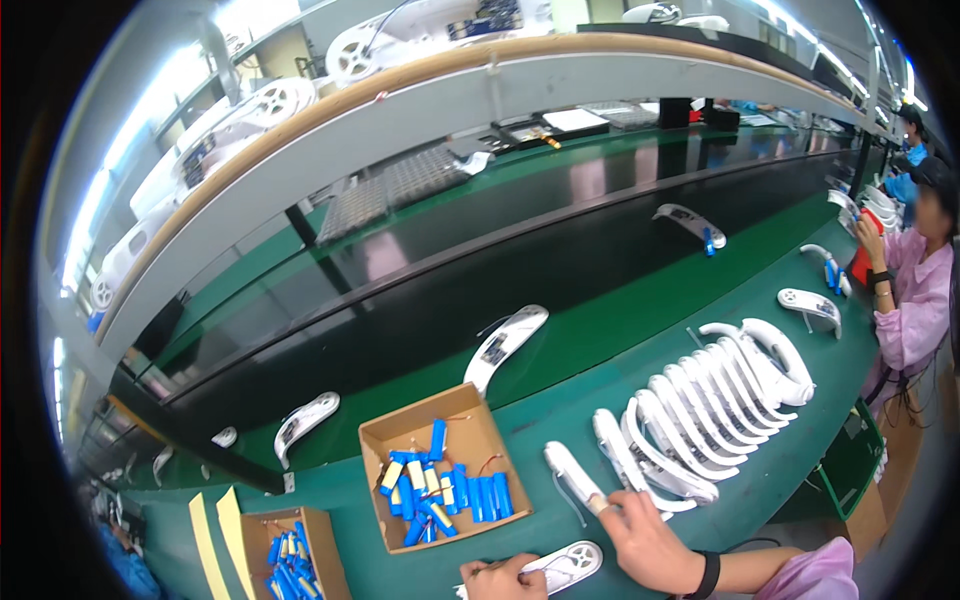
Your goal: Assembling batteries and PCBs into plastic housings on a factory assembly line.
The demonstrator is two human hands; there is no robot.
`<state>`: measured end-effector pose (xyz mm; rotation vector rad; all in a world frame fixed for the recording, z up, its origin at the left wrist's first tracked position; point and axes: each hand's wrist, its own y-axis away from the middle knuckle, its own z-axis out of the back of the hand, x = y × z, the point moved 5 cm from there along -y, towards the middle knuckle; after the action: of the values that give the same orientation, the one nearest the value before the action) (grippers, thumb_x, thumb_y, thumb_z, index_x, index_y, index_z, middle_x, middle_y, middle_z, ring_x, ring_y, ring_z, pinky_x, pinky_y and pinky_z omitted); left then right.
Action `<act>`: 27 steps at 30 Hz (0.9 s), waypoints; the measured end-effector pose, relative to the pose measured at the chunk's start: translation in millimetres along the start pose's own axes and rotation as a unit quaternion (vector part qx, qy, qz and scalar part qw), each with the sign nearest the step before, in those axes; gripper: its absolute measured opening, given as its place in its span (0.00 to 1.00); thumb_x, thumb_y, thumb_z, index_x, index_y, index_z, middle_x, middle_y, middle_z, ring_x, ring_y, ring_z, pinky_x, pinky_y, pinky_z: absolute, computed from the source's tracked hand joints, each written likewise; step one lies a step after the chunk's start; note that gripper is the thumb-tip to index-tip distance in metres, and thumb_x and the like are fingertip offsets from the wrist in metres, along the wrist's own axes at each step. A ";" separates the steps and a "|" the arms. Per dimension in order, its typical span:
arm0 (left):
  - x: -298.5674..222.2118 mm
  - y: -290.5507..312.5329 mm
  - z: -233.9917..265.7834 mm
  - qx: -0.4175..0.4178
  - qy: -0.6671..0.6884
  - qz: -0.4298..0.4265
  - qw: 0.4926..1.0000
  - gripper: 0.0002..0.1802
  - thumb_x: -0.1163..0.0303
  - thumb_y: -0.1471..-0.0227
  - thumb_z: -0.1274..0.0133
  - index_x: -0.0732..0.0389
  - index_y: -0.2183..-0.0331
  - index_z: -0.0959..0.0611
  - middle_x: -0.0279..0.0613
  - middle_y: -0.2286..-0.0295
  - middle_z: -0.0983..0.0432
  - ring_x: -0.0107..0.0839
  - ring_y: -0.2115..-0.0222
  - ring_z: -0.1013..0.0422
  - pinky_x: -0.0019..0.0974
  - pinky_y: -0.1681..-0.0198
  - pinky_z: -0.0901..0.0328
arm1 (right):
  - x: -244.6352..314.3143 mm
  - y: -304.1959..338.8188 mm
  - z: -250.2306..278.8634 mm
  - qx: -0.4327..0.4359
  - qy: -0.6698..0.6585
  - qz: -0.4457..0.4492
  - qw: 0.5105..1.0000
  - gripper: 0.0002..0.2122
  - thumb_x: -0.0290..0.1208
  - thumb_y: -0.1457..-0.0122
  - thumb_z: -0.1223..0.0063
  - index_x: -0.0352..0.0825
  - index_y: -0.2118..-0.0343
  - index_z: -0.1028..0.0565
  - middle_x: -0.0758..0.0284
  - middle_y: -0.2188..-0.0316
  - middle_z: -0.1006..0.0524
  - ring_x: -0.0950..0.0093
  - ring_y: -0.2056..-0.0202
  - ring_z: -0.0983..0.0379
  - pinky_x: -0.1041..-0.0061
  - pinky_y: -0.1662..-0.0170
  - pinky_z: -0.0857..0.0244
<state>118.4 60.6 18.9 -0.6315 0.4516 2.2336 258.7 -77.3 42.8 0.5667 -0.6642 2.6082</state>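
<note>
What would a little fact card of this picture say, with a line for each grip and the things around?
Left grip: over one end of a white curved shell; partly cut off, hold unclear
Right grip: at the near end of a second white shell; hold unclear
Wristband: black, on the right wrist
Bigger cardboard box: blue battery packs, some with yellow patches
Smaller cardboard box: more blue packs
Row of white shells: side by side, towards the right
Surface: green worktable
Nearby: co-worker in pink, right edge

At lower centre of the frame, a carton (412, 425) of batteries (461, 487) stands on the counter (560, 412); right of it lies a row of shells (693, 412).
</note>
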 end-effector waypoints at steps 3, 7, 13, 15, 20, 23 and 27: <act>6.2 3.3 -6.9 -0.028 -0.004 -0.021 0.999 0.12 0.70 0.55 0.49 0.55 0.70 0.11 0.55 0.77 0.20 0.57 0.73 0.27 0.51 0.57 0.38 | -6.5 2.6 -1.4 0.013 0.059 -0.058 0.997 0.23 0.11 0.53 0.51 0.23 0.49 0.28 0.52 0.59 0.32 0.54 0.59 0.33 0.63 0.56 0.33; 9.8 8.8 -8.3 -0.083 -0.016 -0.038 0.996 0.11 0.71 0.57 0.48 0.55 0.71 0.12 0.52 0.78 0.20 0.54 0.74 0.28 0.48 0.57 0.39 | -21.4 4.0 -5.0 -0.009 0.073 -0.094 0.993 0.23 0.12 0.53 0.48 0.23 0.49 0.27 0.55 0.58 0.31 0.59 0.60 0.32 0.67 0.61 0.32; 7.3 1.3 7.0 -0.068 0.068 -0.048 0.994 0.17 0.73 0.56 0.48 0.56 0.60 0.17 0.43 0.76 0.18 0.51 0.70 0.24 0.49 0.53 0.38 | 23.9 -34.9 26.0 -0.030 0.000 0.010 0.999 0.22 0.19 0.52 0.38 0.30 0.50 0.26 0.54 0.53 0.30 0.58 0.57 0.31 0.65 0.58 0.31; 15.0 -0.6 4.8 -0.002 0.104 -0.018 0.994 0.19 0.73 0.54 0.47 0.56 0.56 0.19 0.42 0.68 0.17 0.49 0.62 0.24 0.51 0.45 0.42 | 42.6 -58.1 5.3 0.029 -0.116 0.091 0.989 0.20 0.22 0.49 0.36 0.34 0.51 0.25 0.57 0.54 0.28 0.57 0.55 0.29 0.64 0.56 0.30; 11.1 -2.0 8.5 -0.102 0.056 -0.180 0.977 0.17 0.69 0.51 0.42 0.61 0.57 0.21 0.50 0.63 0.23 0.44 0.59 0.27 0.45 0.47 0.43 | 84.0 -129.7 -102.0 0.142 -0.155 0.187 0.960 0.12 0.32 0.43 0.40 0.30 0.60 0.22 0.57 0.63 0.25 0.58 0.57 0.27 0.62 0.57 0.29; -5.4 23.1 30.5 -0.106 0.023 -0.155 0.982 0.14 0.73 0.51 0.46 0.56 0.59 0.18 0.43 0.59 0.20 0.46 0.53 0.28 0.53 0.40 0.48 | 84.6 -154.5 -146.3 0.204 -0.098 0.199 0.954 0.11 0.32 0.44 0.39 0.28 0.65 0.21 0.54 0.66 0.24 0.57 0.57 0.26 0.61 0.58 0.28; 14.5 46.4 51.4 -0.075 0.048 -0.146 0.985 0.09 0.71 0.48 0.44 0.56 0.62 0.17 0.40 0.56 0.22 0.43 0.50 0.30 0.51 0.39 0.51 | 101.1 -155.1 -113.7 0.188 -0.137 0.160 0.959 0.07 0.28 0.43 0.42 0.28 0.70 0.21 0.55 0.68 0.22 0.57 0.66 0.23 0.58 0.62 0.28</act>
<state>59.7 64.3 58.2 -0.8304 0.2206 1.9751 212.2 134.6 54.7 1.0277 -0.3564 3.0174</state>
